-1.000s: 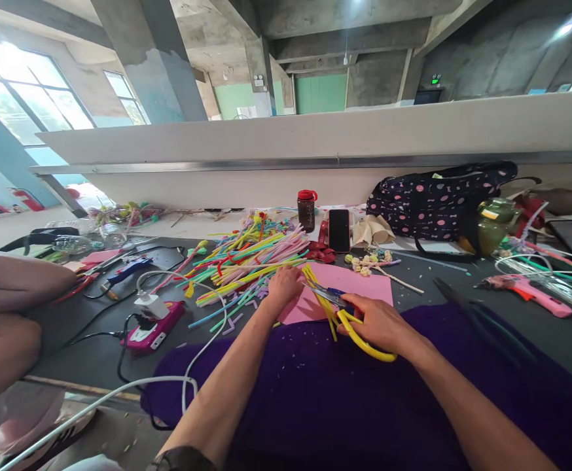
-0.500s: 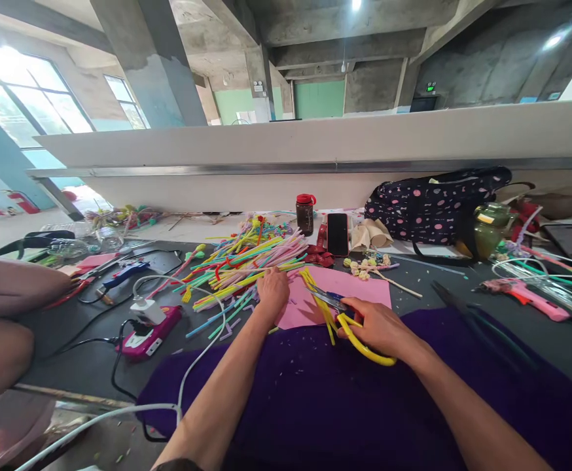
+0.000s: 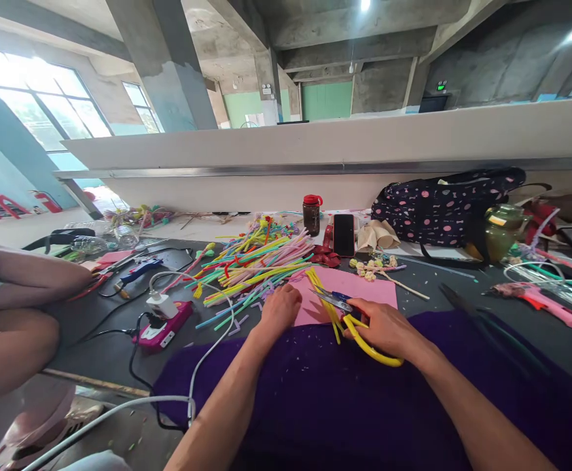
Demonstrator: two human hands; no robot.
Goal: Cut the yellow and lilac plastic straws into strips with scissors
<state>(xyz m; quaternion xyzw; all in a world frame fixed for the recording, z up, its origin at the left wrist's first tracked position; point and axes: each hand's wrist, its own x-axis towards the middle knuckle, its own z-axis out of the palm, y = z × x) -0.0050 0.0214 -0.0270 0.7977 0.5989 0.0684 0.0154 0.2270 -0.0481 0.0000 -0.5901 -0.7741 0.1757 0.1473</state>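
Observation:
My right hand [image 3: 387, 327] is wrapped round scissors [image 3: 334, 299] with thick yellow handles, their blades pointing left over a pink sheet [image 3: 367, 284]. A few yellow pipe cleaners [image 3: 311, 278] lie under the blades, slanting down toward my right hand. At the left edge of the sheet, my left hand [image 3: 281, 309] rests low with its fingers curled downward and close together; anything between its fingertips is hidden. Small bent purple pieces [image 3: 239, 325] lie left of it. Just beyond is a heap of coloured pipe cleaners [image 3: 261, 255].
A dark purple cloth [image 3: 310, 392] covers the near edge. A magenta power strip [image 3: 165, 327] with cables lies left, near another person's arm [image 3: 35, 271]. Behind stand a bottle [image 3: 311, 216], a phone [image 3: 343, 235] and a patterned bag [image 3: 428, 212]. A pink glue gun [image 3: 541, 301] lies right.
My left hand has drawn back toward me from the edge of the heap. The scissors stay in my right hand over the yellow pipe cleaners. The view has turned slightly left.

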